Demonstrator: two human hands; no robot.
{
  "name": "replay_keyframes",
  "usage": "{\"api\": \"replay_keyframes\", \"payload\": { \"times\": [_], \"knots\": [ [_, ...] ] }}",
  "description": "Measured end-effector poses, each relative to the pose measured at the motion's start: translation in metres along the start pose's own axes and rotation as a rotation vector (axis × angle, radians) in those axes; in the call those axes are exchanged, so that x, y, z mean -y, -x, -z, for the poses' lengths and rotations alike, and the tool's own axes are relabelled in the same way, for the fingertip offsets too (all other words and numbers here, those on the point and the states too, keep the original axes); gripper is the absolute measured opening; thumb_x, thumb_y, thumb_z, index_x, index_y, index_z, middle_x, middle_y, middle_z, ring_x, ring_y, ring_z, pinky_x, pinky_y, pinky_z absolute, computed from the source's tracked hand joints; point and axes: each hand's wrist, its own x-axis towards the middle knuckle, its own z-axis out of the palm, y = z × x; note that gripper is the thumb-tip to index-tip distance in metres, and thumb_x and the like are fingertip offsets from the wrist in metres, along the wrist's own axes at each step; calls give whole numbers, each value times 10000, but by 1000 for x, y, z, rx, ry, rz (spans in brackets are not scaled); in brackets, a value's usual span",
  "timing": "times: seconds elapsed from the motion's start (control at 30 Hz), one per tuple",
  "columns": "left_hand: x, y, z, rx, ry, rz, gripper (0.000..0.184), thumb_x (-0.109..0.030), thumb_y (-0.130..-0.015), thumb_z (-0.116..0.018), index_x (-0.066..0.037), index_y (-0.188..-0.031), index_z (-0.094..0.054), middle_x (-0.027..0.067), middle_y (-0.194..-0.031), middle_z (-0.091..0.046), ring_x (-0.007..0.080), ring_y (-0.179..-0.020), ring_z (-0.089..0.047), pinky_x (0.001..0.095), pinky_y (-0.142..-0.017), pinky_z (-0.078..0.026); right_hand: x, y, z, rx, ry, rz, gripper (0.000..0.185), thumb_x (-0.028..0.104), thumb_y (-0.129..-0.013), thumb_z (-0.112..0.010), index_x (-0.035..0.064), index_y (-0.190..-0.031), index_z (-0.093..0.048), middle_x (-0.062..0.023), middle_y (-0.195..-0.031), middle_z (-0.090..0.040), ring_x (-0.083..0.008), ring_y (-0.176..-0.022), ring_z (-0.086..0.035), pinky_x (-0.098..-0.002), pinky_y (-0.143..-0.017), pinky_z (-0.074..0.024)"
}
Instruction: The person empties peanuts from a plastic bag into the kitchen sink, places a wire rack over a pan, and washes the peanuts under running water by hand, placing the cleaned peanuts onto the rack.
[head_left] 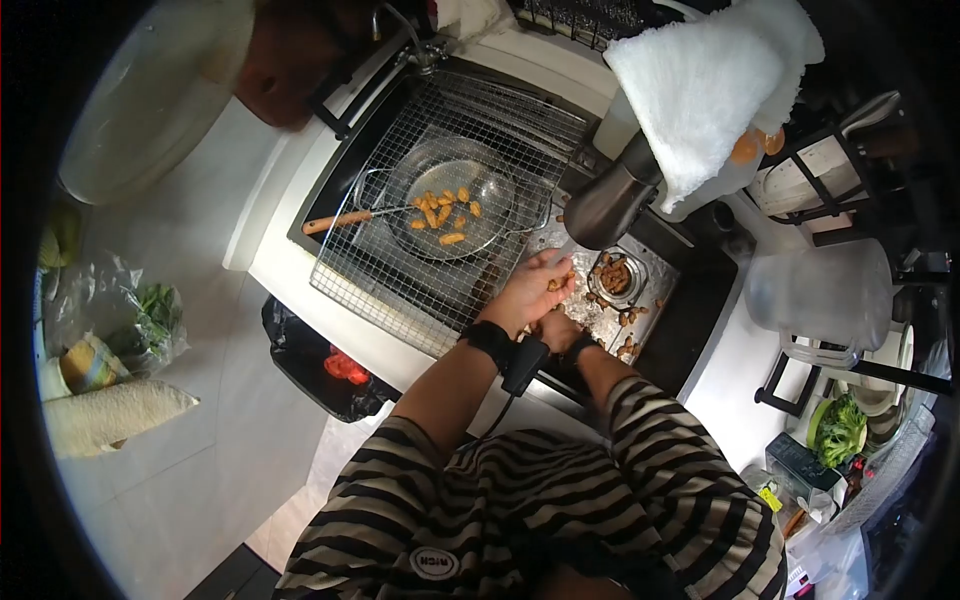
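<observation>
Beside a wire rack (365, 298), your two hands and small brown pods (452, 238)

The rack is the biggest thing here. A round pan (486, 181) sits at its middle, on or below the mesh, you cannot tell. Just right of the rack is a dark tap (606, 205). By the rack's right edge, your left hand (540, 287) is cupped around a few pods; your right hand (557, 328), curled beside it, hides any contents. Farther right of the rack, a drain strainer (638, 285) holds more.

Each pod looks light, stiff, probably slippery if wet, perhaps brittle: pinch its middle gently. Count one rack, pan, tap, strainer; about ten pods at the pan, the rest too jumbled to count
</observation>
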Motion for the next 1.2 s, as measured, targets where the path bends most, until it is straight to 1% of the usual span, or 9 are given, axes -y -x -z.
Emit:
{"api": "replay_keyframes", "payload": {
  "times": [0.07, 0.17, 0.4, 0.73, 0.87, 1.0, 1.1, 1.13, 1.2],
  "knots": [
    [1, -1, 3, -47, -92, -14, 188, -9, -811, -560, -46, -993, -528, 76, -873, -543, 177, -779, -532, 297, -696, -468, -15, 5, 6, -263, -606, -176, 130, 14, -666, -598, 64, -774, -544, -55, -783, -577, -168, -639, -558, -290, -553, -454],
    [-3, 12, -15, -85, -110, -21, 161, 20, -767, -539, -46, -913, -550, 70, -867, -564, 153, -699, -536, 318, -670, -479, -10, 31, 53, -375, -1210, -109, 156, -40, -718, -530, 108, -770, -525, 25, -694, -467, -70, -542, -438, -213, -406, -338],
    [-26, 67, -57, 0, -718, -681, 335, 42, -784, -466, -5, -1113, -507, 29, -755, -513, 94, -591, -505, 214, -550, -436, 17, 80, 92, -355, -1642, 99, 191, -51, -755, -432, 113, -849, -455, -3, -789, -464, -77, -557, -408, -182, -401, -291],
    [-30, 103, -117, 340, -1087, -746, 484, 46, -793, -456, 25, -1271, -382, 27, -778, -512, 59, -594, -479, 179, -526, -415, 29, 112, 87, -440, -1908, 215, 230, -72, -743, -441, 126, -858, -459, -25, -841, -493, -88, -553, -399, -175, -417, -304],
    [9, 77, -101, 433, -832, -520, 384, 6, -818, -467, 5, -1199, -421, 32, -762, -498, 96, -614, -510, 238, -569, -450, 24, 129, 88, -589, -1848, 206, 205, -60, -738, -446, 121, -833, -470, -13, -774, -469, -94, -556, -415, -194, -416, -318],
    [56, 15, -40, -181, -248, -81, 216, -115, -870, -446, -35, -1069, -468, 67, -822, -530, 163, -738, -540, 293, -662, -481, 50, 133, 98, -931, -1295, 96, 141, -34, -716, -514, 90, -782, -498, -8, -766, -464, -102, -593, -466, -213, -439, -358],
    [63, 18, -54, 8, 23, 203, 270, -228, -881, -395, -36, -1046, -488, 88, -858, -538, 205, -825, -532, 351, -796, -460, 61, 111, 88, -1198, -433, 214, 130, -10, -631, -546, 38, -744, -506, -95, -793, -486, -244, -759, -514, -302, -643, -416],
    [69, 8, -45, -33, -21, 146, 454, -405, -904, -300, -39, -1088, -497, 113, -980, -555, 235, -937, -535, 398, -903, -410, 83, 116, 90, -1201, -293, 246, 130, -1, -626, -541, 35, -746, -507, -119, -801, -484, -291, -782, -504, -325, -677, -411],
    [63, -11, -29, 449, 203, 254, 371, -334, -856, -381, -33, -1021, -521, 108, -987, -519, 283, -991, -483, 424, -965, -336, 104, 113, 87, -1235, -128, 250, 106, 71, -661, -571, 31, -737, -510, -139, -809, -471, -330, -803, -478, -364, -696, -404]
  ]
}}
